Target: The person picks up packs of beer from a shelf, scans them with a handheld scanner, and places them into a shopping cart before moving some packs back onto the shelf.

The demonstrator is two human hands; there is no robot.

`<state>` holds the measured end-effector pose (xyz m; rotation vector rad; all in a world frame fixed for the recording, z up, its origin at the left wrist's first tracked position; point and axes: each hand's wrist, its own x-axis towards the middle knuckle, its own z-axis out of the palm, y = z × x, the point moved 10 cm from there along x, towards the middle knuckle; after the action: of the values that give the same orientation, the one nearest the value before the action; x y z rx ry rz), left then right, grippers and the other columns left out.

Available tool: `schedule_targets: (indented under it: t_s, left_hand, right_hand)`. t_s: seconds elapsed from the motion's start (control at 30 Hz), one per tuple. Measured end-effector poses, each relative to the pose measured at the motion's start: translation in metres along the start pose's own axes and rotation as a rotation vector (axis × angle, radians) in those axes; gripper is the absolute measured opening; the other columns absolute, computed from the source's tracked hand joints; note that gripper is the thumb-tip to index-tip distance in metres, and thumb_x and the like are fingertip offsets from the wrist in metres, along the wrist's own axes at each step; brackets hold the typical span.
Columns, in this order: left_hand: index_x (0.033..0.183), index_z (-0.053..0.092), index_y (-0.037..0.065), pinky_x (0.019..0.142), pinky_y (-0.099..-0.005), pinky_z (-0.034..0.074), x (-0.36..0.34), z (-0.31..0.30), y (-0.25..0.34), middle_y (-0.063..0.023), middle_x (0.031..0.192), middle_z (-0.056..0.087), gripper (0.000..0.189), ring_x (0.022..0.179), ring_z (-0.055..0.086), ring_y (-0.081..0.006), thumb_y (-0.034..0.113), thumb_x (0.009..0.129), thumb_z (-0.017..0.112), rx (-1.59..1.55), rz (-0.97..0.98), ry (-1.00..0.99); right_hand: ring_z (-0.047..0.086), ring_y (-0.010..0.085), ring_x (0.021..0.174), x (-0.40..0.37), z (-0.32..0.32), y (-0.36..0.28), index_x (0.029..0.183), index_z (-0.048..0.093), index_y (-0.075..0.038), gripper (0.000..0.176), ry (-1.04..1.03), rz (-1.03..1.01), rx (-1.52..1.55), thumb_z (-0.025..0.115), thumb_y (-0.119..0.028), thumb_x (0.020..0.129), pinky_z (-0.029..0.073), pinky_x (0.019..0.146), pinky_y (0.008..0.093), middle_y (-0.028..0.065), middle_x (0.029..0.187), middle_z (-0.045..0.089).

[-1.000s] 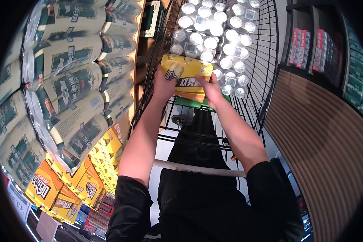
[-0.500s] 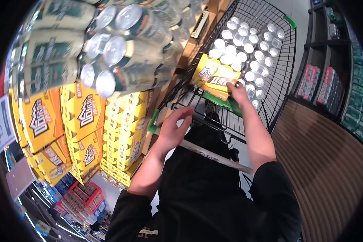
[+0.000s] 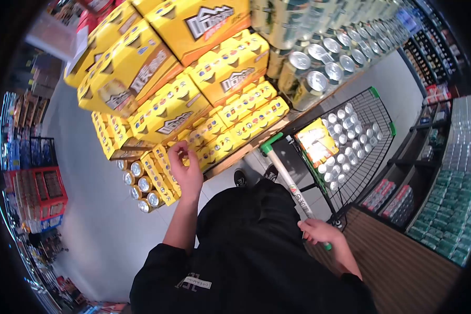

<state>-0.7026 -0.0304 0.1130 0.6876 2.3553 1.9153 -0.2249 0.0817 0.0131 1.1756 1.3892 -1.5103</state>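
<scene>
My left hand (image 3: 187, 170) hovers before the stacked yellow cartons (image 3: 175, 112), its fingers loosely bent with a gap to the thumb and nothing held. Low under it, a narrow yellow multipack (image 3: 159, 175) sits beside several bare can tops (image 3: 144, 184). On my other side, my right hand (image 3: 323, 234) is wrapped round the far end of the shopping cart handle (image 3: 293, 189), whose green tip shows below the palm. Inside the cart (image 3: 369, 180), one yellow carton (image 3: 316, 142) lies at the near end, among rows of cans with white tops (image 3: 350, 141).
Stacked large cans (image 3: 319, 63) stand beyond the yellow cartons on a wooden-edged base (image 3: 246, 154). Dark shelving (image 3: 411, 180) with green packs (image 3: 439, 209) lines the right. To the left are grey floor (image 3: 97, 209) and a red display (image 3: 39, 193).
My view has swung left toward the yellow stack. My right hand has left the carton in the cart for the handle. My left hand has moved from the handle area to the cartons.
</scene>
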Motion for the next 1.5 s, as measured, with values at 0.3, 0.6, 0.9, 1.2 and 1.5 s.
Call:
schedule_targets:
  t_s: [0.3,0.6,0.9,1.2,1.5]
  left_hand:
    - [0.144,0.044,0.002,0.108,-0.0463,0.037,0.06,-0.087,0.068,-0.0181,0.142,0.046,0.066,0.132,0.043,-0.034,0.011,0.086,0.077,0.535,0.427,0.238]
    - [0.151,0.045,0.01,0.104,-0.047,0.034,0.086,-0.068,0.075,-0.0108,0.139,0.052,0.089,0.127,0.047,-0.0304,0.032,0.077,0.088,1.037,0.388,-0.08]
    - [0.135,0.052,0.005,0.099,-0.0456,0.038,0.092,-0.059,0.091,-0.0122,0.127,0.055,0.085,0.122,0.051,-0.0291,0.032,0.066,0.094,1.046,0.506,-0.225]
    - [0.137,0.052,0.004,0.1,-0.0428,0.045,0.078,-0.053,0.079,-0.0128,0.123,0.06,0.08,0.117,0.057,-0.0312,0.019,0.069,0.092,0.887,0.471,-0.334]
    - [0.137,0.052,0.005,0.098,-0.0448,0.054,0.056,-0.056,0.071,-0.0152,0.13,0.057,0.074,0.122,0.059,-0.0367,0.008,0.072,0.087,0.666,0.445,-0.283]
  right_hand:
    - [0.066,0.0452,0.113,0.13,0.059,0.09,0.133,0.05,0.009,0.077,0.384,0.059,0.04,0.034,-0.061,0.105,0.055,0.088,0.0501,0.0364,0.115,0.067]
    - [0.066,0.0441,0.114,0.171,0.056,0.089,0.132,0.055,0.007,0.064,0.26,-0.13,-0.11,0.044,-0.05,0.105,0.055,0.088,0.0491,0.0332,0.117,0.068]
    - [0.066,0.0435,0.114,0.192,0.059,0.024,0.131,0.058,0.004,0.055,0.119,-0.447,-0.572,0.05,-0.043,0.103,0.055,0.09,0.0484,0.0308,0.118,0.068]
    - [0.07,0.0399,0.106,0.044,0.031,-0.209,0.125,0.064,-0.001,0.033,0.432,-0.674,-0.494,0.06,-0.02,0.099,0.055,0.09,0.044,0.025,0.115,0.071]
    - [0.069,0.0294,0.114,0.0,-0.021,-0.444,0.146,0.046,-0.001,0.063,0.852,-1.238,-0.18,0.075,-0.005,0.09,0.055,0.098,0.0383,0.0204,0.125,0.068]
